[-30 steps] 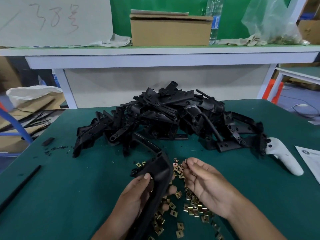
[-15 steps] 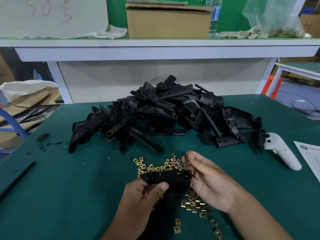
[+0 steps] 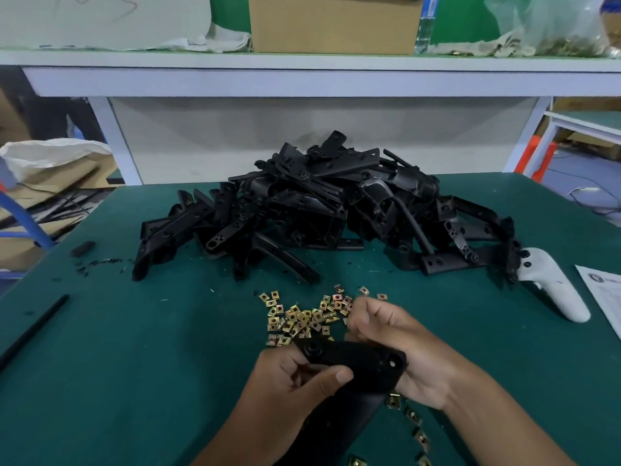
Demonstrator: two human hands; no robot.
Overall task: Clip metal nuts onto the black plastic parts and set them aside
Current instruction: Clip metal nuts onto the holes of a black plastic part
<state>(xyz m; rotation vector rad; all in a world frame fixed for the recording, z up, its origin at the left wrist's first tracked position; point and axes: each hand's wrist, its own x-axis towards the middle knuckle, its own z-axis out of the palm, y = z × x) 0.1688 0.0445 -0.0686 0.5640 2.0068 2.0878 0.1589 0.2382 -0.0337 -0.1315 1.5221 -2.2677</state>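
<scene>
Green work mat across the lower frame, with a white-framed bench behind it along the top.

On the bench: cardboard box, top centre; clear plastic bag, upper right; pale cloth, upper left.

Centre of frame: heap of black plastic parts, piled loosely on the mat.

Below the heap: scatter of brass-coloured metal nuts, with a few more trailing toward the lower right edge.

Lower centre: one black plastic part lifted off the mat, between both hands.

Left hand: curled round the part's near-left end, thumb pressed across its face.

Right hand: fingers curled over the part's far-right end, fingertips just beside the nut pile; whether a nut is pinched there cannot be told.

Right of frame: white handheld controller lying beside the heap, printed sheet at the edge.

Left of frame: thin black rod on the mat; small black block above it
</scene>
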